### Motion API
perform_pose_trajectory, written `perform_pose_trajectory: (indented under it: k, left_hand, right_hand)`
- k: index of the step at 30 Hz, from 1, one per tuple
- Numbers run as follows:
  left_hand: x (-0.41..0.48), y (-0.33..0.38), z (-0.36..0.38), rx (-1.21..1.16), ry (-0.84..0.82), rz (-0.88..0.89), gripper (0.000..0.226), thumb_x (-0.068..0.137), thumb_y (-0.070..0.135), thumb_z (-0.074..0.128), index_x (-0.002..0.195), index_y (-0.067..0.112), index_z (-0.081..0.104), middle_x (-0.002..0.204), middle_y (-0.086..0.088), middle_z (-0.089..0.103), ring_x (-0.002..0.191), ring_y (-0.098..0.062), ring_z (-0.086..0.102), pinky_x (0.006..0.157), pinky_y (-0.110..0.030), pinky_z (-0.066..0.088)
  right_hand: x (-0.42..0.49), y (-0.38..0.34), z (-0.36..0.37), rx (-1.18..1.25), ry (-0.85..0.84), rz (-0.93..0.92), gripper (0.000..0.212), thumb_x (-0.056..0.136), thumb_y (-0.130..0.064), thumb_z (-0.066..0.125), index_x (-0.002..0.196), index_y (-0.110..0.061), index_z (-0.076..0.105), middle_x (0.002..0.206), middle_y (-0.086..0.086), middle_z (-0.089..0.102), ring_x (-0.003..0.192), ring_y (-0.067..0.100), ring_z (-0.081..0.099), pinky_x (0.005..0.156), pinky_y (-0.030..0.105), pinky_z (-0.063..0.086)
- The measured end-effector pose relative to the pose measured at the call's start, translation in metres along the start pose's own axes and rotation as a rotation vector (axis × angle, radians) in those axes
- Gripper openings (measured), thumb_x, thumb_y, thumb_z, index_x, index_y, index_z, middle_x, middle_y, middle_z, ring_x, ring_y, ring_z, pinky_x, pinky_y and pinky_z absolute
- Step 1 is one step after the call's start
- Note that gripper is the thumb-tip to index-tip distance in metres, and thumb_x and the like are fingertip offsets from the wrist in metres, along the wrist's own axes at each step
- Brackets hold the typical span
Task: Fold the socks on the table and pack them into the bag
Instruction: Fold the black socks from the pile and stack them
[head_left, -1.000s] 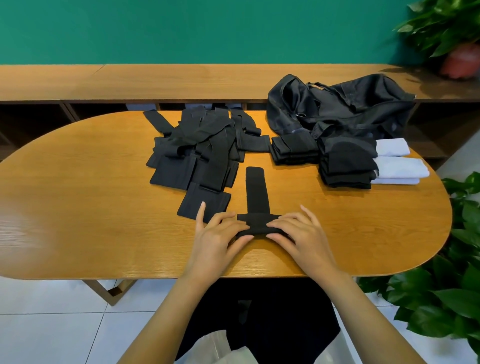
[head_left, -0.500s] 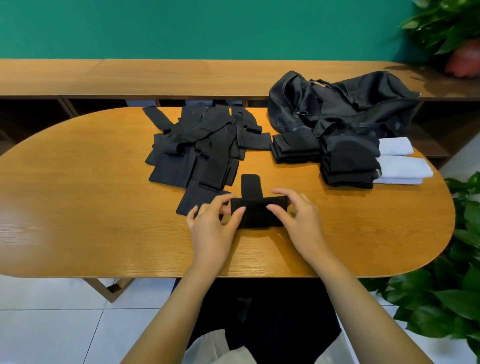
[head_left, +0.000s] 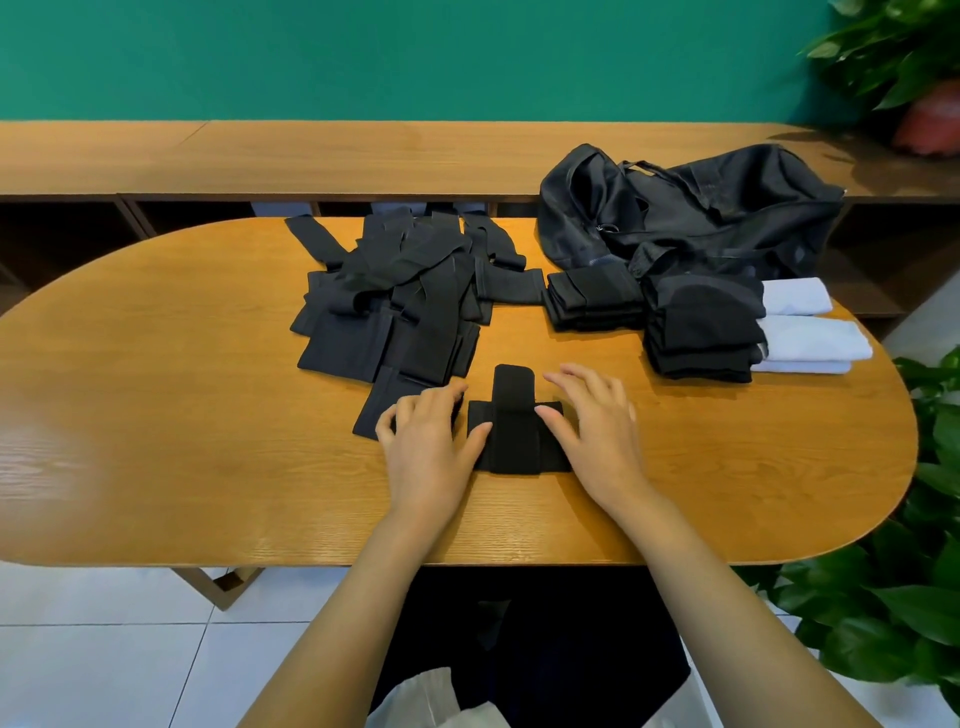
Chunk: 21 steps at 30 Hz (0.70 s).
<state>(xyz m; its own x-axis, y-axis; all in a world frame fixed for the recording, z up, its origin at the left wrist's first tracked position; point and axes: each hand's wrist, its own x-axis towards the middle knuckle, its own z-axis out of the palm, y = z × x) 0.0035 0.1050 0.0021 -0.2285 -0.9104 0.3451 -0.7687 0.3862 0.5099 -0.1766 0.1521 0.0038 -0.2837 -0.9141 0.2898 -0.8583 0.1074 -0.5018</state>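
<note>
Head view: my left hand (head_left: 431, 441) and right hand (head_left: 595, 423) lie palm-down on the wooden table (head_left: 156, 415), fingers loosely spread, gripping nothing. The half-folded black sock (head_left: 514, 434) lies flat between them near the front edge, with each thumb tip touching one of its sides. My left fingers rest over a flat sock (head_left: 387, 397) at the near end of the loose sock pile (head_left: 395, 301). Two stacks of folded black socks (head_left: 701, 332) sit right of the pile, with folded white socks (head_left: 802, 338) just beside them. The black bag (head_left: 691, 213) slumps behind the stacks at the far right edge; can't tell what's inside
</note>
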Motion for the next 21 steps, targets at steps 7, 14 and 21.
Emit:
perform_pose_trajectory:
  k: [7,14,21]
  left_hand:
    - [-0.009,-0.013,-0.005,-0.032,-0.315,0.313,0.066,0.083,0.062,0.058,0.141,0.031,0.049,0.149,0.016,0.040,0.144,-0.004,0.019,0.120,-0.041,-0.009]
    - [-0.019,-0.020,-0.008,0.058,-0.285,0.440,0.062,0.090,0.066,0.038,0.139,0.030,0.051,0.144,0.014,0.049,0.140,-0.001,0.029,0.119,-0.038,-0.013]
    - [-0.024,-0.011,-0.009,-0.027,-0.177,0.422,0.064,0.094,0.064,0.026,0.126,0.024,0.064,0.125,0.008,0.065,0.131,-0.004,0.044,0.119,-0.032,-0.006]
  right_hand:
    - [-0.024,0.005,-0.004,-0.177,-0.246,-0.138,0.042,0.103,-0.045,0.032,0.141,-0.036,0.046,0.147,-0.018,0.042,0.142,0.006,0.023,0.120,0.040,0.003]
    - [-0.037,0.012,-0.011,-0.081,-0.294,-0.171,0.061,0.093,-0.068,0.018,0.140,-0.040,0.044,0.147,-0.023,0.039,0.141,-0.001,0.018,0.120,0.039,-0.003]
    - [-0.042,0.014,-0.013,-0.071,-0.138,-0.250,0.036,0.090,-0.040,0.061,0.125,-0.033,0.061,0.126,-0.017,0.060,0.127,0.008,0.043,0.119,0.042,0.012]
